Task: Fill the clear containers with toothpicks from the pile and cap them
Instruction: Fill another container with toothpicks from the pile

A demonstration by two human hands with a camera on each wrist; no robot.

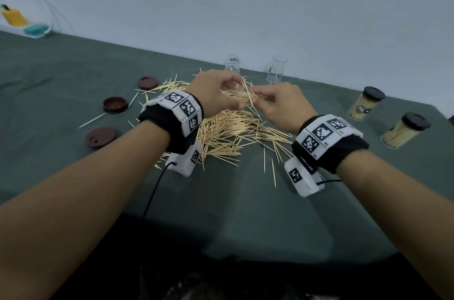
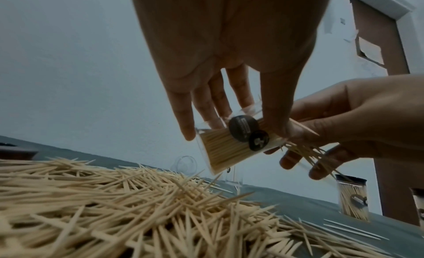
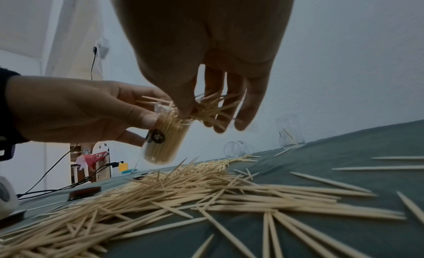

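My left hand (image 1: 216, 91) grips a clear container (image 2: 231, 149) tilted above the toothpick pile (image 1: 228, 132); the container (image 3: 164, 142) is nearly full and bears round dark stickers. My right hand (image 1: 277, 103) pinches a bundle of toothpicks (image 3: 208, 107) at the container's open mouth, with several sticking out at angles. The pile (image 2: 137, 207) spreads over the green cloth below both hands. Two empty clear containers (image 1: 232, 62) (image 1: 276, 69) stand at the table's far edge. Three dark red caps (image 1: 147, 82) (image 1: 115, 104) (image 1: 100, 137) lie left of the pile.
Two filled, black-capped containers (image 1: 366, 103) (image 1: 405, 130) stand at the right. Loose toothpicks (image 1: 272, 172) lie scattered in front of the pile. A yellow and a teal object (image 1: 24, 22) sit at the far left by the wall. A cable (image 1: 154, 191) trails from my left wrist.
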